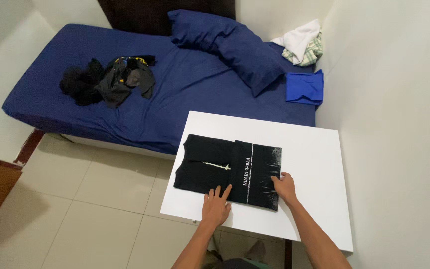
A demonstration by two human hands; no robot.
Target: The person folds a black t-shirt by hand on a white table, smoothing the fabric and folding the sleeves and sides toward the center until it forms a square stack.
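We look down on a white table (314, 149) beside a bed with a dark blue sheet (185, 94). A folded black T-shirt (227, 169) lies flat on the table's near left part, with pale print in a narrow band across its middle and faint white streaks at its right end. Our left hand (216, 206) rests open, fingers spread, on the shirt's near edge. Our right hand (284, 187) presses flat, fingers apart, on its near right corner. On the bed we see a dark blue pillow (235, 42), a heap of black clothes (108, 79), a folded bright blue garment (304, 87), and white and green-checked cloth (302, 45) in the corner.
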